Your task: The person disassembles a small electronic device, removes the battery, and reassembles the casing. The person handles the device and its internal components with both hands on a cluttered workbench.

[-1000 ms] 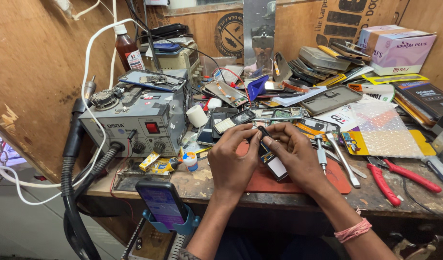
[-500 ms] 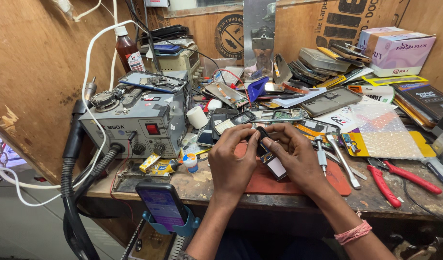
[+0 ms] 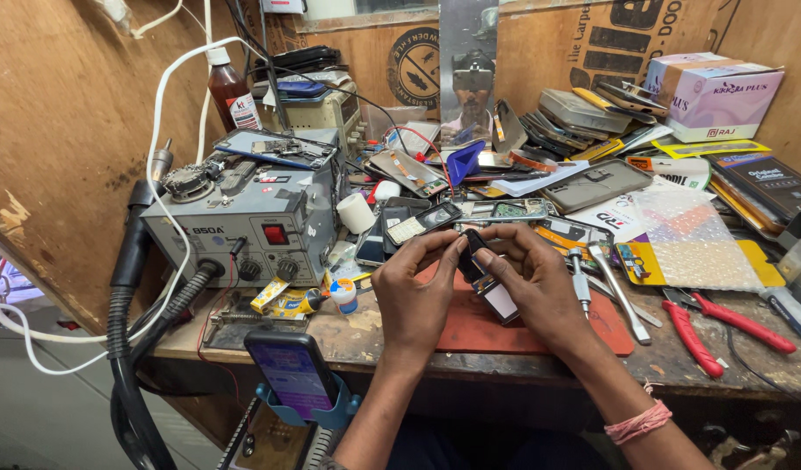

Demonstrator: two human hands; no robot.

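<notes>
Both hands meet at the centre of the frame over a red work mat on the cluttered counter. The left hand and the right hand pinch between their fingertips a small dark phone part, held just above the mat and tilted up on edge; a white-faced piece shows below the right palm, and whether it is one with the dark part cannot be told. The step in hand looks like fine work on this part, separating or seating a thin piece by finger pressure. The next move, as a judgement, calls for a steady two-sided pinch and light force, since the part looks thin and could bend or slip. By count: one hot-air rework station at left, one brown bottle in the upper left, one lit phone in a blue holder at the bottom, one pair of red-handled pliers at right, two metal-tipped tools just right of the right hand, one white tape roll, and one pink and white box in the upper right. The loose phone shells behind are too heaped to count.
</notes>
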